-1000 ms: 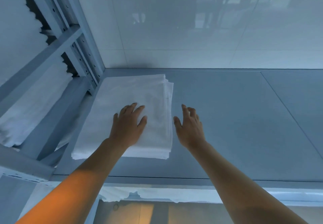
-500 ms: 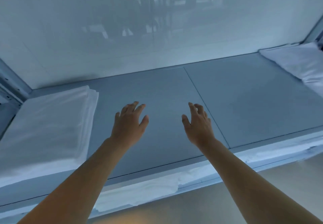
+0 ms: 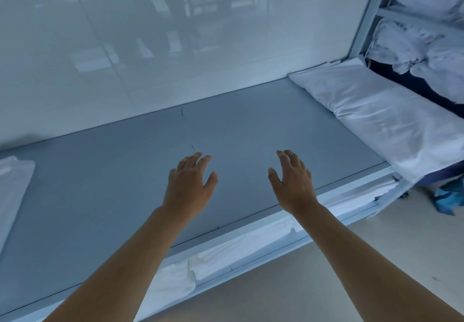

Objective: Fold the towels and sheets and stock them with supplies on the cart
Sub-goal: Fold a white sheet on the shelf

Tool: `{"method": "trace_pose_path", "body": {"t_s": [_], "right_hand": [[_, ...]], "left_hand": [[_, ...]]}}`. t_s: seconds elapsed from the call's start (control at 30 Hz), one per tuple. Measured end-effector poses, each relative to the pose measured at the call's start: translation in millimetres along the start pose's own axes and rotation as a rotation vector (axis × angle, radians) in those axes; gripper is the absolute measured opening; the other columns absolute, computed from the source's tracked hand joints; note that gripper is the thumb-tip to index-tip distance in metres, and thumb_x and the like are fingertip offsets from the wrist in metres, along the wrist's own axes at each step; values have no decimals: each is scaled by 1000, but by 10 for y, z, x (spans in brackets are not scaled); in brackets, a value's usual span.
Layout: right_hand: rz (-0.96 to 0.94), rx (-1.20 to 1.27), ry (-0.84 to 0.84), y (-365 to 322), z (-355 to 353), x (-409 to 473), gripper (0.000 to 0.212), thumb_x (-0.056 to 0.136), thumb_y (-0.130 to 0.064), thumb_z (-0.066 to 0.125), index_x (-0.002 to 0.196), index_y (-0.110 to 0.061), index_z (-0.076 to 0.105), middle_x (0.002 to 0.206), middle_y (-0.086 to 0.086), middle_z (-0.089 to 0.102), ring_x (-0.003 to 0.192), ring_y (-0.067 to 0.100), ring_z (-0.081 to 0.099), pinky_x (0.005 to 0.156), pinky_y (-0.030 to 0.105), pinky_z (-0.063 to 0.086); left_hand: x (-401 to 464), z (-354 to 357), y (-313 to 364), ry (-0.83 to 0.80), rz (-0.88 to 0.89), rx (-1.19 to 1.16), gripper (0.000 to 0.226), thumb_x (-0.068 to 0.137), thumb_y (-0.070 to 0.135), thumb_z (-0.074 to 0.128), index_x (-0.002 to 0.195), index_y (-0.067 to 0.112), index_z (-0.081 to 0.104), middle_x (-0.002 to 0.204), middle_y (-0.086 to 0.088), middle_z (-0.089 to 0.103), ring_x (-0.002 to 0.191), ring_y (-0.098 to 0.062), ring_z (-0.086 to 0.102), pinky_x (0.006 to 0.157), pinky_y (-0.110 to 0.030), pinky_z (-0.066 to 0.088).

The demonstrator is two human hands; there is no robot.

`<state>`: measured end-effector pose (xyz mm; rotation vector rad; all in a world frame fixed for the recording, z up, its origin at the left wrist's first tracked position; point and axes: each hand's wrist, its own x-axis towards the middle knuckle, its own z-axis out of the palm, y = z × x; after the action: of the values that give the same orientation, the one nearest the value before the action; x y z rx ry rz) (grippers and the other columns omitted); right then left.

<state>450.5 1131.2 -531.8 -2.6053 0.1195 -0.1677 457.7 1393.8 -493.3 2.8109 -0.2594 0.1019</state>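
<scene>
1. Left hand (image 3: 188,186), right hand (image 3: 292,183): grip slack, nothing held; hovered over bench (image 3: 125,171) middle.
2. Folded sheet (image 3: 12,186): bench's left edge, seemingly finished.
3. White linen (image 3: 381,118): right end, probably next.

A grey shelf (image 3: 125,171) runs across the middle of the frame against a glossy white wall. A folded white sheet (image 3: 12,186) lies on it at the far left edge, and a wider white sheet (image 3: 376,118) lies on its right end, draping over the front edge. Under its front lip, more white linen (image 3: 226,254) shows on a lower level.
</scene>
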Motion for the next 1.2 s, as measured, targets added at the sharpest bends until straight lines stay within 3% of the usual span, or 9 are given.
{"method": "trace_pose_path", "body": {"t_s": [0.63,0.9,1.2], "right_hand": [[90,-8,92,1296,-481,789,57,104,-42,43,156,-18,36,163,6,32,149,27,30,119,50,29],[130,-30,114,2528,-1070,1177,58,104,-41,42,156,-17,36,164,5,32,150,26,30,119,51,30],[74,-135,-39,4024,-1622,1628,60,108,-45,36,163,-25,23,171,-5,15,159,19,7,126,51,17]], "left_hand": [[976,915,1137,-21,150,-96,53,104,39,48,154,21,43,157,-4,45,146,-25,37,116,-47,35],[1589,1477,2339,-31,224,-128,52,103,37,50,152,21,45,156,-5,46,144,-26,39,114,-47,36],[2165,2210,3776,-119,285,-110,56,104,45,45,155,23,39,161,-6,38,148,-26,32,116,-48,32]]}}
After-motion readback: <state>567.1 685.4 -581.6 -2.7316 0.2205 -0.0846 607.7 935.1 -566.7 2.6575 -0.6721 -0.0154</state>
